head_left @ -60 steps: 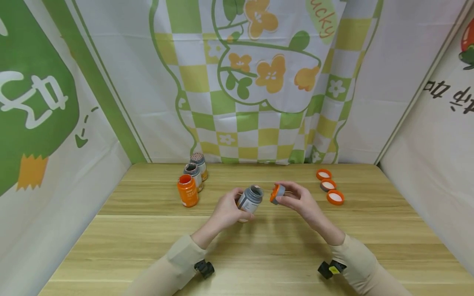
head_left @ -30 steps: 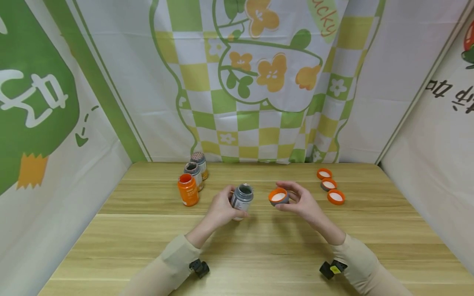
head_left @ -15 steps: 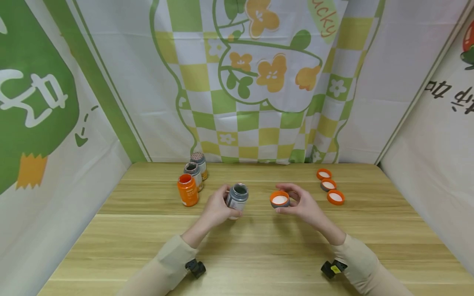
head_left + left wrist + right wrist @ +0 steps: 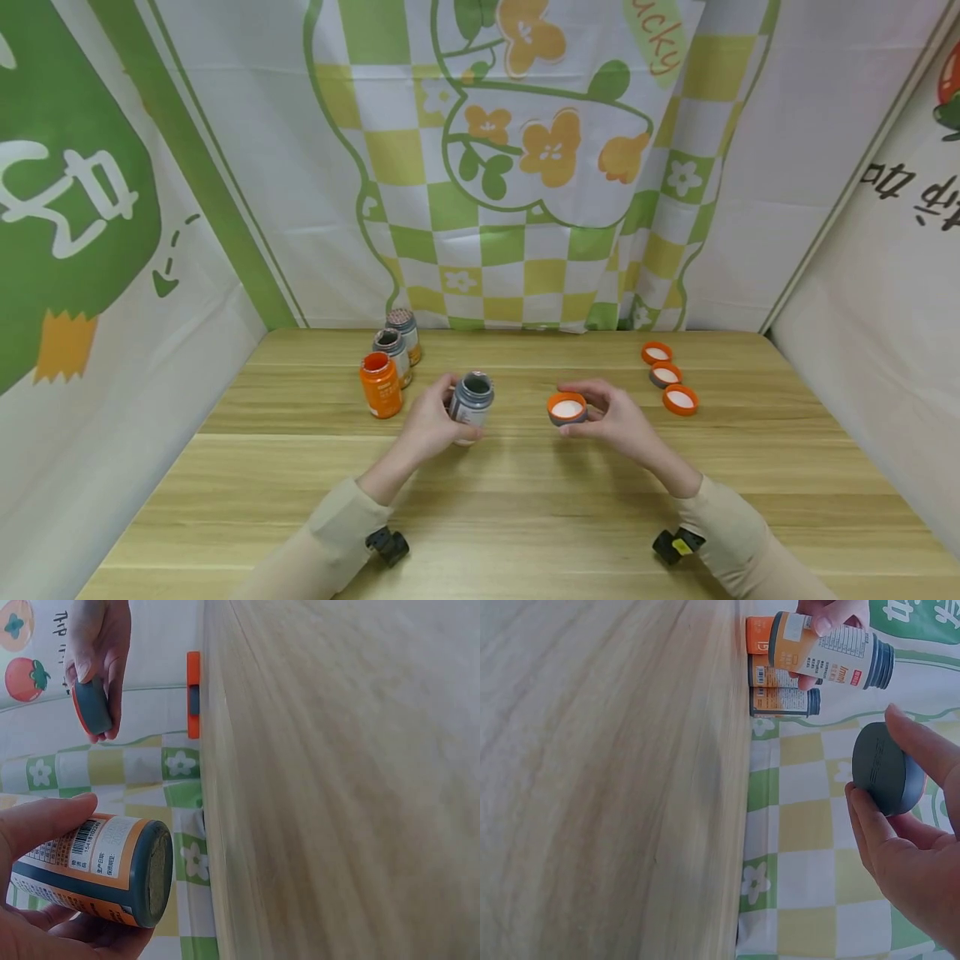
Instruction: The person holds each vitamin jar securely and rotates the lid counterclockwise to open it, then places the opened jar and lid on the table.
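Note:
My left hand (image 4: 431, 425) grips an open grey-necked bottle (image 4: 472, 403), thumb on one side and fingers on the other. In the left wrist view that bottle (image 4: 97, 866) shows an orange and white label with a barcode, and its base hangs off the table. My right hand (image 4: 618, 425) pinches a grey and orange screw cap (image 4: 567, 409) by its rim, white liner facing up. From the right wrist the cap's (image 4: 885, 769) grey top is seen, held between thumb and fingers above the table. Bottle and cap are apart.
At the left stand three uncapped bottles in a row: an orange one (image 4: 381, 386) in front, a grey-necked one (image 4: 395, 358) and another (image 4: 405, 335) behind. Three upturned caps (image 4: 679, 400) lie in a line at the right of the wooden table (image 4: 525, 517).
The left hand has carried the bottle leftward, away from the cap, and set it more upright. My right hand has turned the cap from sideways to liner up.

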